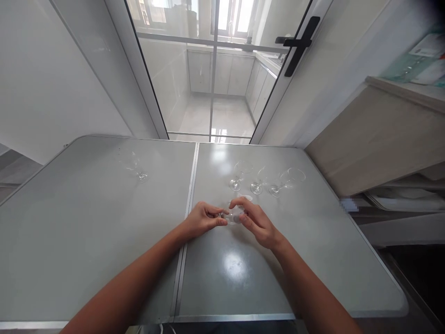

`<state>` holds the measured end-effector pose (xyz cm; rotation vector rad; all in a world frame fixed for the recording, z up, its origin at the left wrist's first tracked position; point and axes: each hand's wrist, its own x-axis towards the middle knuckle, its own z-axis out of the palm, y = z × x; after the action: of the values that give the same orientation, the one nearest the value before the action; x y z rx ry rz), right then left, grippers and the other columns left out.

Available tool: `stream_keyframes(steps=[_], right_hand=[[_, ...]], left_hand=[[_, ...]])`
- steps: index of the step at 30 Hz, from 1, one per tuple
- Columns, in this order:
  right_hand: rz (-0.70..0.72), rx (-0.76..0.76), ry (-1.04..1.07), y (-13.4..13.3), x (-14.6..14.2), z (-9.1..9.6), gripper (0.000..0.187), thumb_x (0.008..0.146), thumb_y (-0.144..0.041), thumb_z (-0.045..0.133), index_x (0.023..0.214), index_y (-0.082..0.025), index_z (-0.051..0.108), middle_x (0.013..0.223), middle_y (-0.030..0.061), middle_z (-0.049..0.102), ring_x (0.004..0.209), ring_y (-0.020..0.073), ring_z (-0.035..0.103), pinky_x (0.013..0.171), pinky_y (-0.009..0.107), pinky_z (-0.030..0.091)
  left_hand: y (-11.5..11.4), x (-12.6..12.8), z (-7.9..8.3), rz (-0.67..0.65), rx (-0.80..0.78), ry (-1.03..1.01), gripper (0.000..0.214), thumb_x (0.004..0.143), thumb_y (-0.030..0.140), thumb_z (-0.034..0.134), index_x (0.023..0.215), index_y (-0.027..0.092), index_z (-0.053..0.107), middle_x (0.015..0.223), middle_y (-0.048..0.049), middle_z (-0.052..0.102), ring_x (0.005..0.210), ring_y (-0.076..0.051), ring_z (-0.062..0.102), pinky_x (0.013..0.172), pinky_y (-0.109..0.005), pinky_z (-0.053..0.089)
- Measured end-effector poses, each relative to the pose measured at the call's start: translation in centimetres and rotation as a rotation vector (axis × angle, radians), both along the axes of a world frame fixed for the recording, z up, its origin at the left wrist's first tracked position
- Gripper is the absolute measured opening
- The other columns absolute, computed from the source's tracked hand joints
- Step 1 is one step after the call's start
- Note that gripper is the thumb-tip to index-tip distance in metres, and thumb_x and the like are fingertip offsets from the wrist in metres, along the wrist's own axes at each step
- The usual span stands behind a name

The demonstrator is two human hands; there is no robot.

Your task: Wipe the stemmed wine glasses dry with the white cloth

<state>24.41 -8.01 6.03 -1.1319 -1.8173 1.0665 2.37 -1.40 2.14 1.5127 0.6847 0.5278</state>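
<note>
A clear wine glass [233, 216] is held on its side between my hands, just above the table. My left hand [203, 219] pinches it at its left end, around what looks like the stem. The fingers of my right hand [257, 221] curl around the bowl from the right. A small white patch [247, 198] shows just behind my right fingers; I cannot tell what it is. Beyond my hands stand three more clear stemmed glasses in a row: one on the left [235, 184], one in the middle [256, 187] and one on the right [275, 190].
Another clear stemmed glass [142, 176] stands on the left half of the grey-green table [86, 241]. A metal strip [192, 181] divides the tabletop. Behind its far edge is a glass door with a black handle [299, 44]. A wooden shelf unit [375, 139] adjoins the right side.
</note>
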Motion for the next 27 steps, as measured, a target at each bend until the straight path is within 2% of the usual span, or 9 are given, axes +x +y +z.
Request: stream_keyframes(steps=[4, 10, 14, 17, 22, 27], right_hand=[[-0.03, -0.031, -0.009, 0.1, -0.1, 0.2, 0.04, 0.106, -0.055, 0.035, 0.107, -0.024, 0.061, 0.069, -0.0022, 0.043, 0.063, 0.0163, 0.04, 0.064, 0.031, 0.035], [-0.058, -0.046, 0.042, 0.1, -0.4, 0.2, 0.047, 0.108, -0.052, 0.029, 0.115, -0.024, 0.066, 0.073, -0.0015, 0.05, 0.065, 0.0152, 0.044, 0.068, 0.03, 0.036], [-0.108, -0.075, 0.08, 0.0, -0.6, -0.1, 0.054, 0.109, -0.052, 0.024, 0.115, -0.022, 0.069, 0.064, -0.0026, 0.048, 0.059, 0.0146, 0.042, 0.062, 0.029, 0.034], [-0.158, -0.08, 0.073, 0.2, -0.6, -0.4, 0.059, 0.109, -0.052, 0.021, 0.106, -0.021, 0.071, 0.059, -0.0029, 0.045, 0.055, 0.0144, 0.041, 0.057, 0.028, 0.033], [-0.178, -0.04, -0.006, 0.5, -0.7, -0.6, 0.059, 0.109, -0.05, 0.024, 0.092, -0.021, 0.072, 0.061, -0.0014, 0.051, 0.056, 0.0142, 0.043, 0.058, 0.028, 0.035], [-0.163, 0.055, -0.044, 0.1, -0.6, -0.8, 0.056, 0.109, -0.047, 0.025, 0.101, -0.021, 0.074, 0.065, -0.0005, 0.056, 0.057, 0.0144, 0.047, 0.061, 0.029, 0.037]], left_hand=[[-0.3, 0.3, -0.1, 0.01, 0.015, 0.021, 0.044, 0.08, 0.047, 0.079, 0.105, 0.011, 0.081, 0.053, 0.0054, 0.041, 0.056, -0.008, 0.029, 0.052, -0.023, 0.026], [-0.4, 0.4, 0.0, 0.003, 0.013, 0.039, 0.042, 0.08, 0.044, 0.079, 0.108, 0.012, 0.081, 0.053, 0.0063, 0.039, 0.055, -0.008, 0.03, 0.052, -0.023, 0.027], [-0.6, 0.6, 0.0, 0.0, 0.015, 0.031, 0.042, 0.08, 0.046, 0.079, 0.103, 0.01, 0.082, 0.051, 0.0057, 0.039, 0.054, -0.008, 0.031, 0.05, -0.023, 0.027], [-0.7, 0.8, 0.0, -0.007, 0.012, 0.033, 0.044, 0.081, 0.048, 0.078, 0.103, 0.01, 0.082, 0.051, 0.0053, 0.039, 0.053, -0.008, 0.031, 0.048, -0.022, 0.027], [-0.8, 0.8, 0.0, -0.044, -0.039, 0.038, 0.047, 0.081, 0.052, 0.076, 0.102, 0.01, 0.081, 0.05, 0.0059, 0.037, 0.052, -0.008, 0.029, 0.048, -0.023, 0.025], [-0.5, 0.5, 0.1, -0.018, 0.009, 0.068, 0.047, 0.081, 0.05, 0.077, 0.108, 0.012, 0.081, 0.053, 0.0059, 0.039, 0.055, -0.008, 0.027, 0.051, -0.024, 0.023]])
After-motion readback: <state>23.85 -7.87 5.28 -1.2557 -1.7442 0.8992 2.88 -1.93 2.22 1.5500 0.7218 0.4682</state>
